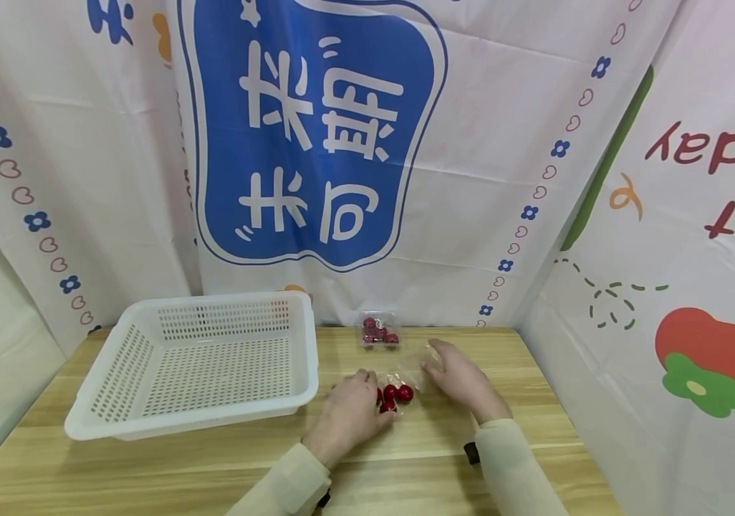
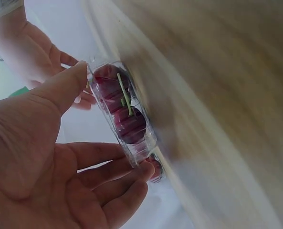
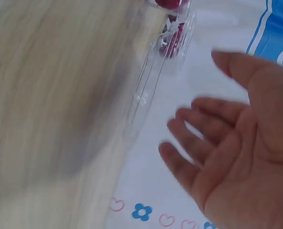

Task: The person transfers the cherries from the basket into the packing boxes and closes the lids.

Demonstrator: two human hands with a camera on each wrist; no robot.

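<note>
My left hand grips a clear plastic box of dark red cherries by its left side, low over the wooden table. In the left wrist view, the thumb and the fingertips lie on opposite sides of this cherry box, and a green stem shows through the plastic. Its clear lid is swung out to the right. Beside that lid is my right hand; the right wrist view has its fingers apart and nothing in them. Behind stands a second clear box of cherries, near the table's back edge.
To the left of the boxes sits a large white perforated basket. The wooden table ends at a printed white cloth hanging behind it. More cloth hangs on both sides.
</note>
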